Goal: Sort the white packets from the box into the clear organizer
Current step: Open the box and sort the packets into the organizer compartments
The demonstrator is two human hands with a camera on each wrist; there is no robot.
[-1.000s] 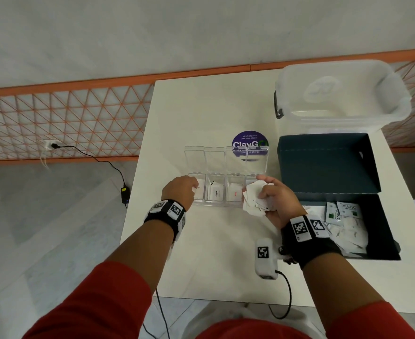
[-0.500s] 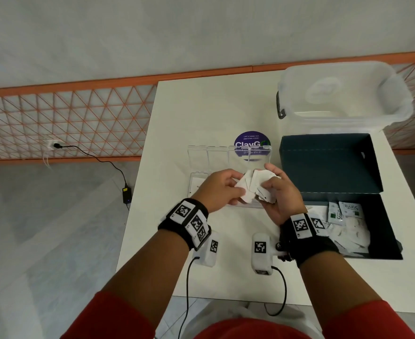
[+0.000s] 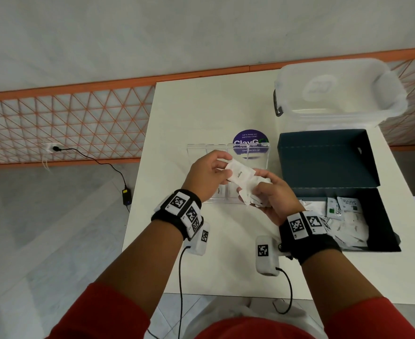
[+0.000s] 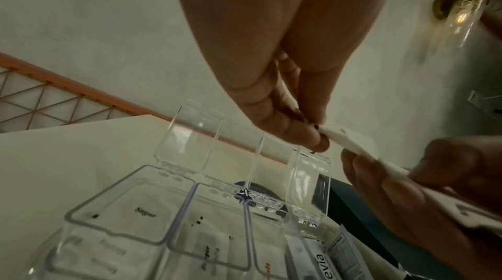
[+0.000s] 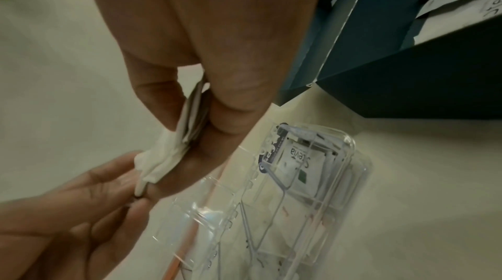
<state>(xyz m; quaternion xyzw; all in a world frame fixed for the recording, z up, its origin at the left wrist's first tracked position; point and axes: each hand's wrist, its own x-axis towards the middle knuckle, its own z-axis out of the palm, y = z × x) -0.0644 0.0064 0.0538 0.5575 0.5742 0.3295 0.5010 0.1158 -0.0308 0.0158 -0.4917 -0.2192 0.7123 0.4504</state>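
Observation:
My right hand (image 3: 266,192) grips a bunch of white packets (image 3: 249,198) above the clear organizer (image 3: 257,155), whose lids stand up. My left hand (image 3: 211,171) pinches the near end of one white sugar packet (image 3: 240,174) that still sticks out of the bunch. In the left wrist view the pinched sugar packet (image 4: 350,141) runs from my left fingertips (image 4: 312,136) to the right hand. In the right wrist view the bunch of packets (image 5: 168,153) sits between thumb and fingers. Organizer compartments (image 4: 127,216) hold labelled packets. The dark box (image 3: 382,216) at right holds several more packets (image 3: 348,221).
A large clear plastic tub (image 3: 336,91) stands at the table's back right. A purple round sticker (image 3: 249,143) lies behind the organizer. The box's open lid (image 3: 323,160) lies flat beyond it. Sensor cables (image 3: 180,277) hang off the near table edge.
My left hand left the organizer's left compartment, crossed to the right hand and took hold of one sugar packet from the bunch. Both hands rose slightly above the organizer.

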